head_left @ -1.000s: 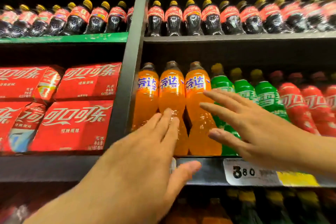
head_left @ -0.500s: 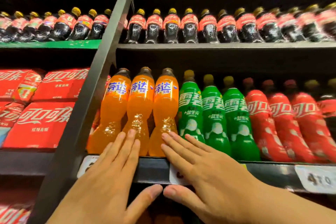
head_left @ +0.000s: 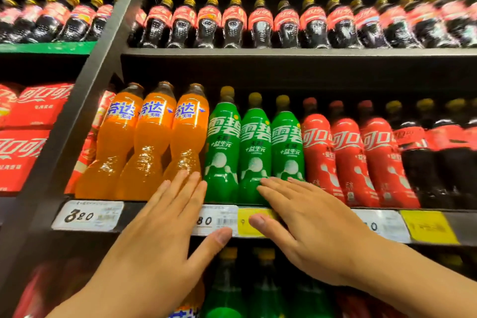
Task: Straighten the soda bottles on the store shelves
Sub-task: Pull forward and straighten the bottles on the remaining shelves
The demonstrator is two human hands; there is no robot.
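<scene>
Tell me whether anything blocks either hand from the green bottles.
Nothing visible does. The right hand lies with straight fingers over the bases of the green bottles, and the left hand reaches the neighbouring orange bottle. The shelf edge with its price tags sits below the fingers, not between.

The orange bottles (head_left: pixel 152 142) at centre left are clear, glossy plastic with sharp highlights on their ribbed waists, while the green bottles (head_left: pixel 254 150) and red bottles (head_left: pixel 348 152) to their right wear smooth, shiny film sleeves. The shelf edge (head_left: pixel 284 53) across the middle and the slanting upright (head_left: pixel 85 100) at left look like matt, dark painted metal. The price tags (head_left: pixel 87 214) along the lower shelf look like paper behind a glossy clear strip.
</scene>
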